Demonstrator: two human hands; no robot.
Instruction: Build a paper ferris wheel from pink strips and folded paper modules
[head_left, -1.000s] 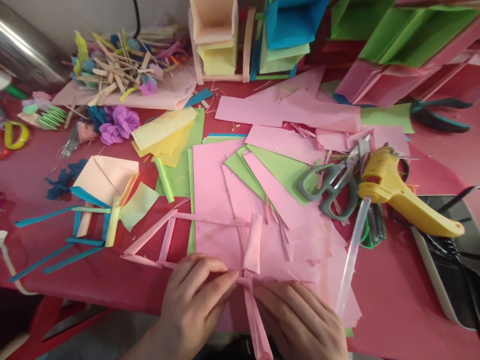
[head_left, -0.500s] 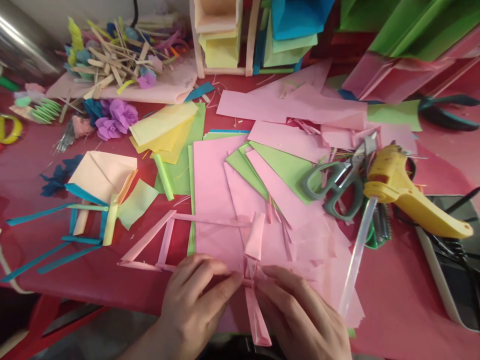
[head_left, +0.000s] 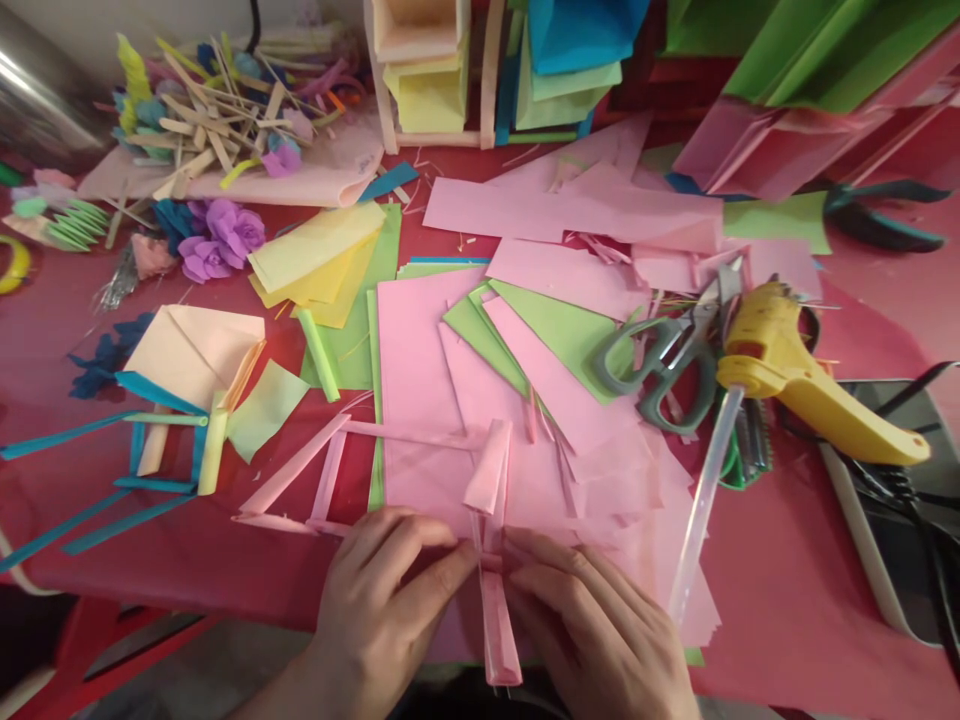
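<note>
A frame of folded pink paper strips (head_left: 337, 470) lies at the near edge of the red table (head_left: 787, 590), partly on a stack of pink sheets (head_left: 435, 400). My left hand (head_left: 382, 610) has its fingers closed together, pressing down where a long upright pink strip (head_left: 496, 620) crosses the frame's near bar. From the other side, my right hand (head_left: 600, 630) pinches the same joint. The fingertips of both hands almost meet at the strip.
Grey-handled scissors (head_left: 667, 370) and a yellow glue gun (head_left: 810, 385) with its clear glue stick (head_left: 701, 515) lie to the right. A blue and peach paper chair (head_left: 180, 400) sits left. Paper flowers (head_left: 217, 240), wooden sticks (head_left: 202, 120) and coloured paper boxes (head_left: 427, 70) fill the back.
The upright pink strip has tilted a little to the left and both hands' fingertips have closed in on the joint. The view has shifted slightly.
</note>
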